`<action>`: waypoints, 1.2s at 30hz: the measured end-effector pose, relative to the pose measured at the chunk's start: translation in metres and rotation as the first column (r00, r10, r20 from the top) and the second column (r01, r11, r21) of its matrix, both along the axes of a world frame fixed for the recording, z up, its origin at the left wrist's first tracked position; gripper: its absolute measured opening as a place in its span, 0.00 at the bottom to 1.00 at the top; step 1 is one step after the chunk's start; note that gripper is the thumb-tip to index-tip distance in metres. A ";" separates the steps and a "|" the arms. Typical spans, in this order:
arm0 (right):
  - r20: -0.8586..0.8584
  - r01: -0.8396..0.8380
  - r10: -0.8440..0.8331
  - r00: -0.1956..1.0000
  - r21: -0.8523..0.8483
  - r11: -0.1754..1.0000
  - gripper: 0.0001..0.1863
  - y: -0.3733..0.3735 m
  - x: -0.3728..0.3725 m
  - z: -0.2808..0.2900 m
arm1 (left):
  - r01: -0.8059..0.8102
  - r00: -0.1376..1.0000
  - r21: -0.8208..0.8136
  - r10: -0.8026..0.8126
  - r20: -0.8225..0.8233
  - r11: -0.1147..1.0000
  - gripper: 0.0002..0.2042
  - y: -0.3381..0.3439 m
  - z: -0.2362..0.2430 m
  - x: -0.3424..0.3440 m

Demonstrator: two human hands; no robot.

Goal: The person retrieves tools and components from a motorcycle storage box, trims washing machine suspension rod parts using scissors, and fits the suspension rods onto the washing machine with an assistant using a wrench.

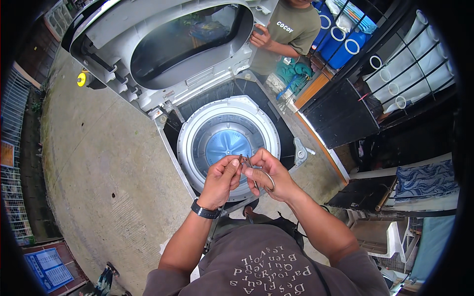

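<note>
My left hand (223, 178) pinches a thin dark piece (240, 157), perhaps a wire; its far end is too small to make out. Close against it, my right hand (270, 178) grips a small metal tool with a looped handle (270, 182), apparently scissors. Both hands are held over an open top-loading washing machine (177, 127), whose round tub (196, 120) has a pale blue ribbed bottom (228, 142). The raised grey lid with an oval window (192, 83) leans at the back.
A co-worker in an olive shirt (286, 29) holds the lid's right side. Blue containers (340, 52), a black metal rack (358, 116) and a plastic chair (395, 237) stand at the right. A yellow object (82, 79) is beside the lid; concrete floor (98, 172) lies left.
</note>
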State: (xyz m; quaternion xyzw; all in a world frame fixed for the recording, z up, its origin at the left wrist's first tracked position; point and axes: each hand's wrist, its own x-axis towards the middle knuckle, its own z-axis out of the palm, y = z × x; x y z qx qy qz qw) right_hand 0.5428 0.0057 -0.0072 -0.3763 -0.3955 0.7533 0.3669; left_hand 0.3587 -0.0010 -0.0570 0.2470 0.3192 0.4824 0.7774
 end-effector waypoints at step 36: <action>0.861 -0.375 0.130 0.492 0.075 0.924 0.26 0.021 0.077 -0.136 | -0.055 0.852 0.846 0.467 -0.238 0.531 0.19 0.067 0.330 -0.070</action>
